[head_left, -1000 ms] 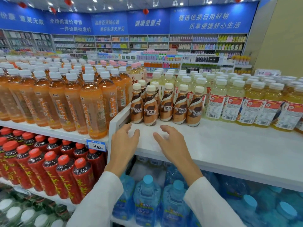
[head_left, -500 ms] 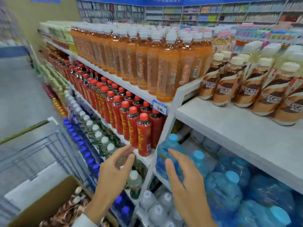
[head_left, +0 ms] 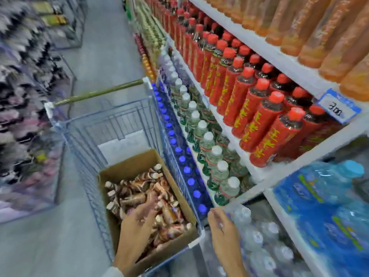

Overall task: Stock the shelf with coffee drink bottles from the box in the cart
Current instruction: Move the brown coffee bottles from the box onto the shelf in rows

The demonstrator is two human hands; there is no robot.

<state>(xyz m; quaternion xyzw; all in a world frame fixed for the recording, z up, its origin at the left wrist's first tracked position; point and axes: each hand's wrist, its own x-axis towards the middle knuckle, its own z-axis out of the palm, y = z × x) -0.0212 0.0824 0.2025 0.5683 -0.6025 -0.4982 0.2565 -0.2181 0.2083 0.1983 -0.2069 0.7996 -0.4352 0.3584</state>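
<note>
Down at the cart (head_left: 119,124): it's parked tight against the shelving (head_left: 265,53), handle (head_left: 97,93) at the far end. That makes sense, since it keeps the carry from box to shelf short.

The cardboard box (head_left: 129,166) sits at the near end of the basket with its top open. Coffee drink bottles (head_left: 137,196) lie inside in a loose heap on their sides, caps pointing every way. My read is that each one has to be picked singly and turned upright before it goes on the shelf.

Left hand (head_left: 139,218): inside the box, over the near half of the heap.
- Fingers are loosely spread and point down at the top layer.
- Nothing is wrapped in it. Motion blur stops me calling whether the fingertips touch a bottle.

Right hand (head_left: 221,226): outside the cart, just beside the box's near right corner.
- It hangs above the small water bottles (head_left: 257,236) on the low shelf.
- Fingers are relaxed and lightly curled, holding nothing.
- It's near the bottles but apart from them, with the cart wall and box wall in between.

Judgement: this is the reach-for-pickup step, left hand leading and right likely to go in next.

Red-capped bottles (head_left: 257,120) and orange drinks (head_left: 311,37) fill the shelves alongside. The coffee slot itself isn't in view from here.
</note>
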